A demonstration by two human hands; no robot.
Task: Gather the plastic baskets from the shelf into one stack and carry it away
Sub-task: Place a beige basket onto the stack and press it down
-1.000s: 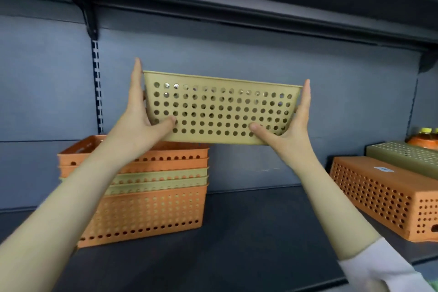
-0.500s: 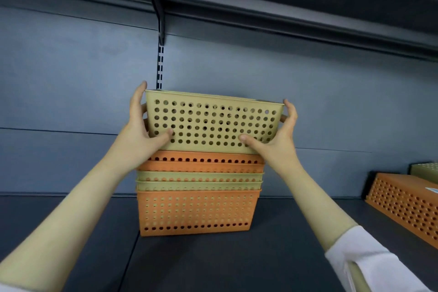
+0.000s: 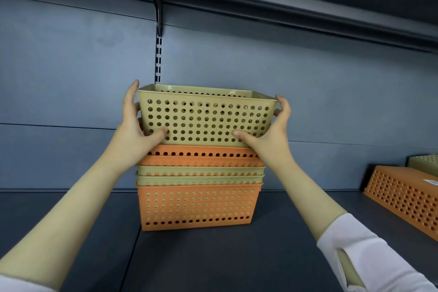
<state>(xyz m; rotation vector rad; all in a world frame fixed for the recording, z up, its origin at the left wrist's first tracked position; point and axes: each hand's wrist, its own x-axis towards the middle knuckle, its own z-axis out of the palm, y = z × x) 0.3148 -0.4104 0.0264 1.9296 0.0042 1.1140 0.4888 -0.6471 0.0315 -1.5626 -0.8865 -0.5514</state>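
White sleeves (image 3: pixel 369 253), bare forearms

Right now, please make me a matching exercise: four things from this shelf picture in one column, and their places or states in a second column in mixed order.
Column 1
1. green basket
2. orange bottom basket
3. overturned orange basket
4. left hand

Column 2
A. lies upside down at the far right
B. grips one end of the top basket
C. stands on the shelf, carrying the stack
D. held by both hands above the stack

Pairs: 1-D, 2-C, 3-A, 4-B
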